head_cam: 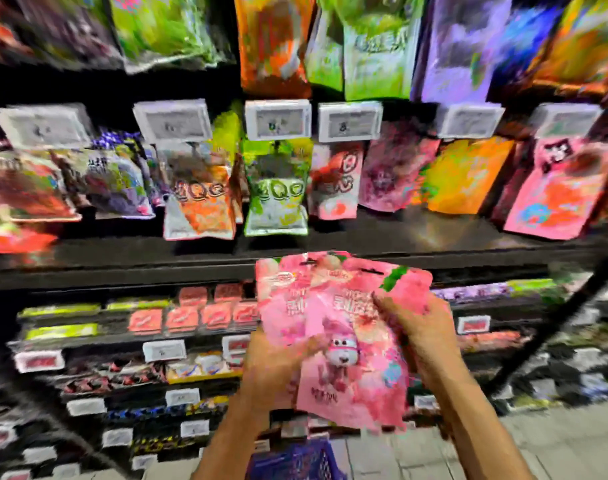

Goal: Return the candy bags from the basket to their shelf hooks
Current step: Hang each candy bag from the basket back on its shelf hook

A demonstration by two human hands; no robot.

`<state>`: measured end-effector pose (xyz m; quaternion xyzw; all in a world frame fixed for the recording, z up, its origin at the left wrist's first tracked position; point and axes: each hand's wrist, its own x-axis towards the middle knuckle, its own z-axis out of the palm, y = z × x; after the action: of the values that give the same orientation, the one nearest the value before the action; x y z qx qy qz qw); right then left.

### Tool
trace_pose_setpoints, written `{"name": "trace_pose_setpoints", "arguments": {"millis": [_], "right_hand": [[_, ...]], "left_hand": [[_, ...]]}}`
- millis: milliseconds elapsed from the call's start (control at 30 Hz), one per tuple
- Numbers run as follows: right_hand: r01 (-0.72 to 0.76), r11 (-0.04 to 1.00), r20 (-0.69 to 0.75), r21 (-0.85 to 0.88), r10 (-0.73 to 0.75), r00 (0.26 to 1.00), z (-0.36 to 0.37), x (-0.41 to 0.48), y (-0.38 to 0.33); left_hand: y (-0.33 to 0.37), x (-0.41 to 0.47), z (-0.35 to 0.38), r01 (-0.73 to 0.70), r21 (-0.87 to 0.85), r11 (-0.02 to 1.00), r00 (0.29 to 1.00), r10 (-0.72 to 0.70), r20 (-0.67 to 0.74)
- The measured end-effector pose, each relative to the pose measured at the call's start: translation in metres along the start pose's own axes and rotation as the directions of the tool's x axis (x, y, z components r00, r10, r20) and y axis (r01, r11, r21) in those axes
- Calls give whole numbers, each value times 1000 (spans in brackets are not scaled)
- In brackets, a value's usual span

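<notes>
Two bare hands hold overlapping pink candy bags (344, 327) upright, near, in front of the dark shelf ledge (122, 261). The left hand (278, 365) grips their lower left side, thumb pressed across the front. The right hand (423, 327) clamps the right edge, fingers curled round it. Below, the blue basket (295, 462) shows. Far behind, an orange bag (202, 202), a green bag (278, 195) and a pink hanging bag (337, 181) hang under white price tags (278, 119).

the left hand (276, 365) and right hand (425, 329) are bare, and the forearms (226, 434) behind them are bare to the lower edge of view, all softened by blur.
</notes>
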<state>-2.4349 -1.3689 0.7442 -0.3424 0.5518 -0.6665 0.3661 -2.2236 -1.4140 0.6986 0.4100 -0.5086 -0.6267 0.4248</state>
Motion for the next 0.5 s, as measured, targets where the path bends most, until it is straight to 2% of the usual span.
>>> {"name": "trace_pose_setpoints", "arguments": {"millis": [133, 333, 500], "right_hand": [[-2, 981, 19, 193, -1, 1000, -6, 14, -48], [55, 963, -130, 264, -21, 991, -22, 61, -97], [33, 958, -147, 286, 10, 989, -46, 118, -116]], "left_hand": [[32, 9, 35, -118, -31, 993, 993, 117, -33], [49, 36, 81, -85, -160, 983, 993, 71, -90], [44, 63, 122, -73, -190, 979, 986, 42, -162]]}}
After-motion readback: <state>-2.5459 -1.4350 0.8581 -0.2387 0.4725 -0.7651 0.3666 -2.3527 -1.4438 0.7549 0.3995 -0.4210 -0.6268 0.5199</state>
